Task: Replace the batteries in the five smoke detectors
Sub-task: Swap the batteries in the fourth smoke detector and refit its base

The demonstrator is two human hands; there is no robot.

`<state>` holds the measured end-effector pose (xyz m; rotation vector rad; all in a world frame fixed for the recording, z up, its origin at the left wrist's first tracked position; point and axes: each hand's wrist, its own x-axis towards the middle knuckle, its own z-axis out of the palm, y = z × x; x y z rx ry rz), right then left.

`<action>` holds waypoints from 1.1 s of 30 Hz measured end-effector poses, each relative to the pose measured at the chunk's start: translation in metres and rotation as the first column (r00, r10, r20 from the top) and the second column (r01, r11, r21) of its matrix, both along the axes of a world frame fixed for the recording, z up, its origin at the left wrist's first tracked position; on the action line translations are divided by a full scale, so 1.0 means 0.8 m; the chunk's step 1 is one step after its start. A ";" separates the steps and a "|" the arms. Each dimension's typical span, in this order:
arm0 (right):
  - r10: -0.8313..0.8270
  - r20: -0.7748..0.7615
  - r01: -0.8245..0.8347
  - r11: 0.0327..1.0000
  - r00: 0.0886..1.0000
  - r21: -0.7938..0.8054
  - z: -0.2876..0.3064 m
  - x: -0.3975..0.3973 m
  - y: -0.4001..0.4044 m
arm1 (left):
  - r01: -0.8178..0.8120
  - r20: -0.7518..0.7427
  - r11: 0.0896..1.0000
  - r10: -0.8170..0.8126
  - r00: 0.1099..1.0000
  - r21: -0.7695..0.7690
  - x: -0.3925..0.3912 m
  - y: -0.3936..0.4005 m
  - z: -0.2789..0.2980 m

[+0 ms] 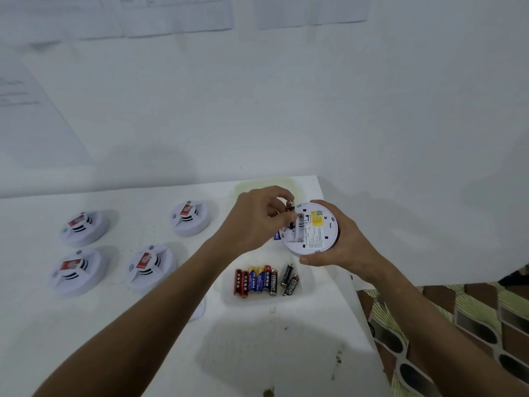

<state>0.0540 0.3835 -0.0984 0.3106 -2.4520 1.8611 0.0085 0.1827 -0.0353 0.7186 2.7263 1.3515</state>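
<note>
White table carries four smoke detectors face up at left, well apart from the work. The fifth detector is held back-up over the far right corner, right hand cupping its rim with curled fingers. Left hand pinches a dark battery at the open compartment. Judgement: steady the shell, check polarity, seat or lift the cell squarely, not levered. Loose batteries lie in a shallow tray just below; "EVEREADY" reads on three, "PKCELL" apparently on the blue ones. The detector's yellow label is unreadable.
</note>
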 end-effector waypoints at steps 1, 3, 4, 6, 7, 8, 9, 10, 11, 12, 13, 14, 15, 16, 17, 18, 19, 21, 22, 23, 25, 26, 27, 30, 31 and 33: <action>0.004 -0.005 -0.004 1.000 1.000 -0.002 0.001 0.001 -0.001 | -0.004 -0.042 0.999 0.003 0.999 -0.032 0.003 0.001 -0.001; 0.005 -0.008 -0.005 1.000 1.000 -0.007 0.003 0.004 -0.003 | -0.018 -0.103 0.999 0.014 0.995 -0.043 0.008 0.000 -0.004; 0.004 -0.011 -0.005 1.000 1.000 -0.010 0.004 0.006 -0.003 | -0.016 -0.136 0.999 0.011 0.991 -0.038 0.012 0.000 -0.006; -0.003 -0.013 0.003 1.000 1.000 -0.015 0.004 0.009 -0.002 | 0.018 -0.246 0.998 -0.030 0.969 -0.052 0.019 -0.001 -0.014; -0.011 -0.012 0.010 1.000 1.000 -0.018 0.004 0.011 -0.002 | 0.041 -0.343 0.995 -0.069 0.937 -0.089 0.023 -0.002 -0.020; -0.019 -0.009 0.019 1.000 1.000 -0.023 0.004 0.012 -0.001 | 0.060 -0.460 0.988 -0.121 0.880 -0.146 0.027 -0.003 -0.027; -0.027 -0.007 0.027 0.999 1.000 -0.029 0.004 0.014 -0.001 | 0.073 -0.566 0.974 -0.184 0.804 -0.214 0.029 -0.006 -0.035; -0.037 -0.003 0.037 0.999 0.999 -0.034 0.003 0.015 0.000 | 0.083 -0.636 0.958 -0.246 0.731 -0.275 0.030 -0.010 -0.044; -0.045 0.000 0.045 0.998 0.999 -0.039 0.003 0.017 0.000 | 0.093 -0.671 0.946 -0.288 0.683 -0.311 0.031 -0.013 -0.053; -0.051 0.002 0.051 0.998 0.999 -0.044 0.003 0.018 0.000 | 0.106 -0.685 0.943 -0.304 0.662 -0.316 0.032 -0.015 -0.059; -0.054 0.002 0.054 0.997 0.999 -0.049 0.003 0.019 0.000 | 0.118 -0.694 0.946 -0.304 0.653 -0.303 0.034 -0.016 -0.062; -0.057 0.002 0.057 0.997 0.998 -0.052 0.004 0.020 0.000 | 0.127 -0.700 0.950 -0.296 0.649 -0.284 0.035 -0.016 -0.064; -0.058 0.002 0.058 0.997 0.998 -0.051 0.004 0.020 0.000 | 0.134 -0.702 0.956 -0.282 0.654 -0.259 0.035 -0.016 -0.063; -0.057 0.000 0.057 0.997 0.998 -0.049 0.004 0.020 0.000 | 0.140 -0.692 0.967 -0.252 0.676 -0.215 0.036 -0.014 -0.061; -0.055 -0.002 0.055 0.997 0.998 -0.046 0.004 0.021 -0.001 | 0.149 -0.657 0.977 -0.213 0.723 -0.153 0.036 -0.014 -0.058; -0.053 -0.001 0.053 0.998 0.999 -0.044 0.003 0.021 -0.002 | 0.153 -0.597 0.985 -0.171 0.784 -0.082 0.037 -0.013 -0.055; -0.049 0.000 0.049 0.998 0.999 -0.045 0.003 0.022 -0.003 | 0.148 -0.517 0.989 -0.137 0.845 -0.020 0.038 -0.012 -0.054; -0.043 0.001 0.043 0.997 0.999 -0.059 0.004 0.022 -0.006 | 0.096 -0.329 0.994 -0.071 0.942 0.060 0.040 -0.011 -0.051; -0.038 -0.003 0.038 0.997 0.999 -0.067 0.005 0.022 -0.006 | 0.059 -0.226 0.993 -0.036 0.974 0.098 0.041 -0.011 -0.049; -0.030 -0.008 0.030 0.997 1.000 -0.070 0.005 0.022 -0.006 | 0.018 -0.118 0.990 -0.001 0.993 0.140 0.041 -0.010 -0.046; -0.015 -0.010 0.014 0.998 1.000 -0.067 0.008 0.021 -0.005 | -0.048 0.125 0.976 0.022 0.992 0.211 0.038 -0.013 -0.037; -0.008 -0.010 0.007 0.998 1.000 -0.063 0.008 0.021 -0.004 | -0.065 0.241 0.973 0.010 0.970 0.220 0.036 -0.014 -0.033; 0.001 -0.009 -0.001 0.998 1.000 -0.056 0.008 0.020 -0.003 | -0.071 0.330 0.975 -0.002 0.944 0.210 0.035 -0.016 -0.030; 0.018 -0.004 -0.018 0.999 1.000 -0.038 0.009 0.019 -0.002 | -0.079 0.454 0.975 -0.024 0.891 0.206 0.030 -0.018 -0.028; 0.020 -0.006 -0.020 0.999 1.000 -0.038 0.009 0.018 -0.002 | -0.090 0.475 0.969 -0.032 0.879 0.232 0.027 -0.017 -0.028; 0.022 -0.007 -0.022 0.999 1.000 -0.032 0.010 0.015 -0.002 | -0.114 0.521 0.947 -0.062 0.852 0.301 0.022 -0.015 -0.030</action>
